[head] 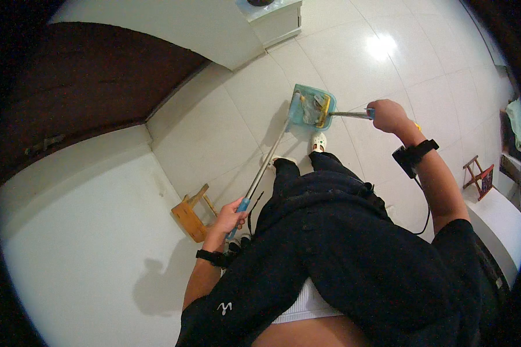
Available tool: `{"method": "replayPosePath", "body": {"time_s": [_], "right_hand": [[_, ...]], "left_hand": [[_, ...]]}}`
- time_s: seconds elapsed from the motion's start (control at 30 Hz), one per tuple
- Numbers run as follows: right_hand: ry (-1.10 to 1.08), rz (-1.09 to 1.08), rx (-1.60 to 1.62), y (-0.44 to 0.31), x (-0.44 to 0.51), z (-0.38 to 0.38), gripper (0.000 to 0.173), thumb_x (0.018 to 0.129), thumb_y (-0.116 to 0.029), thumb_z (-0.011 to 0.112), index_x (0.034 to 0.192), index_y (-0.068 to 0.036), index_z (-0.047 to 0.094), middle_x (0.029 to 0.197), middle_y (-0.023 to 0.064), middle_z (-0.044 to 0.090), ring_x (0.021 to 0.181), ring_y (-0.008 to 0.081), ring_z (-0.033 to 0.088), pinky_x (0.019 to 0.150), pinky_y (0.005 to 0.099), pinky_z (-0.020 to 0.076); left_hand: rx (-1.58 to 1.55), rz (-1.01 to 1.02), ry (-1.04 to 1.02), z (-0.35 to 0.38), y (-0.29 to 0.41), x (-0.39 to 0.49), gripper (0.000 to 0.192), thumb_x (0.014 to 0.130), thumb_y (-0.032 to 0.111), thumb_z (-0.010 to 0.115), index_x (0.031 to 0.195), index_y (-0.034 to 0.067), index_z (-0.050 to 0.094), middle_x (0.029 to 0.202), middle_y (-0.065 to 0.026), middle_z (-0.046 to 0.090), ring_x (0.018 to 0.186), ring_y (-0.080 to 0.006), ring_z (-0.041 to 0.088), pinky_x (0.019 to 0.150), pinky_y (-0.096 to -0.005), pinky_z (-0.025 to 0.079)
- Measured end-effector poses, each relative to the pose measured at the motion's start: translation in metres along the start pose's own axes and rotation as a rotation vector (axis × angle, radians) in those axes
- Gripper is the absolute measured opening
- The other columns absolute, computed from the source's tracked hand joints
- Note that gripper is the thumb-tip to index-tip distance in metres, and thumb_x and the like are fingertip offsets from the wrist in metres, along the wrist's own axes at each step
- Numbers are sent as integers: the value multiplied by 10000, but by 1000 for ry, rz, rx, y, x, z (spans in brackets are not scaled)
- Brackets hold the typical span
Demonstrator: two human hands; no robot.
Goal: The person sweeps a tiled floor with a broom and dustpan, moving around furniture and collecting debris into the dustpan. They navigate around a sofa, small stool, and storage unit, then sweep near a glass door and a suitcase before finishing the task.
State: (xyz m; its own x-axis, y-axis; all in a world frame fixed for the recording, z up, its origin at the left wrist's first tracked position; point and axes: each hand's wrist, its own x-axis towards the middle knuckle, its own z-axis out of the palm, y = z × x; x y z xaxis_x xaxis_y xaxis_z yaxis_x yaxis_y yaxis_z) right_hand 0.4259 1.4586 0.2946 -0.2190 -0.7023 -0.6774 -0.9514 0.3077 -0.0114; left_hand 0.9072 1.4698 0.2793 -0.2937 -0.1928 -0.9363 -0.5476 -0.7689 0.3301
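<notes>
A teal plastic dustpan (293, 88) is low over the tiled floor, just ahead of my feet. Inside it lies crumpled, clear plastic-like litter (310, 112), beside a yellow comb strip (325, 112) along its right side. My right hand (388, 116) grips the blue end of a short-looking metal handle (351, 114) that meets the dustpan at that strip. Around the blue grip of a long metal pole (262, 167), seemingly a broom's, my left hand (230, 219) is closed. The pole slants down to the dustpan's left edge; whether its head touches the pan I cannot tell.
A small wooden stool (190, 219) stands by the white wall at left. A dark brown door (100, 73) and a white cabinet (282, 26) lie ahead. At right are a folding stool (477, 178) and a white curved surface (499, 225). Pale tiles (356, 65) reflect a lamp.
</notes>
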Motion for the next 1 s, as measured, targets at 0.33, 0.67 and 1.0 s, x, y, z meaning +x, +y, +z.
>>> {"method": "replayPosePath", "body": {"time_s": [0.33, 0.67, 1.0], "right_hand": [[109, 192, 527, 32, 21, 36, 226, 657, -124, 533, 862, -39, 577, 730, 137, 600, 628, 263, 584, 588, 361, 467], [293, 371, 891, 49, 29, 55, 201, 654, -125, 580, 816, -11, 544, 615, 74, 569, 535, 153, 566, 525, 283, 444], [291, 458, 1119, 59, 34, 81, 209, 645, -150, 568, 811, -23, 559, 633, 96, 595, 576, 200, 591, 570, 308, 455]], "left_hand": [[530, 225, 208, 2, 46, 25, 526, 738, 60, 531, 1238, 53, 367, 591, -83, 516, 487, -174, 492, 458, -284, 405], [979, 250, 266, 32, 62, 28, 525, 734, 116, 492, 1235, 73, 338, 732, -235, 494, 757, -378, 513, 647, -434, 408], [880, 462, 359, -19, -47, -5, 427, 730, 70, 507, 1145, 9, 431, 691, -188, 530, 601, -324, 520, 545, -373, 416]]}}
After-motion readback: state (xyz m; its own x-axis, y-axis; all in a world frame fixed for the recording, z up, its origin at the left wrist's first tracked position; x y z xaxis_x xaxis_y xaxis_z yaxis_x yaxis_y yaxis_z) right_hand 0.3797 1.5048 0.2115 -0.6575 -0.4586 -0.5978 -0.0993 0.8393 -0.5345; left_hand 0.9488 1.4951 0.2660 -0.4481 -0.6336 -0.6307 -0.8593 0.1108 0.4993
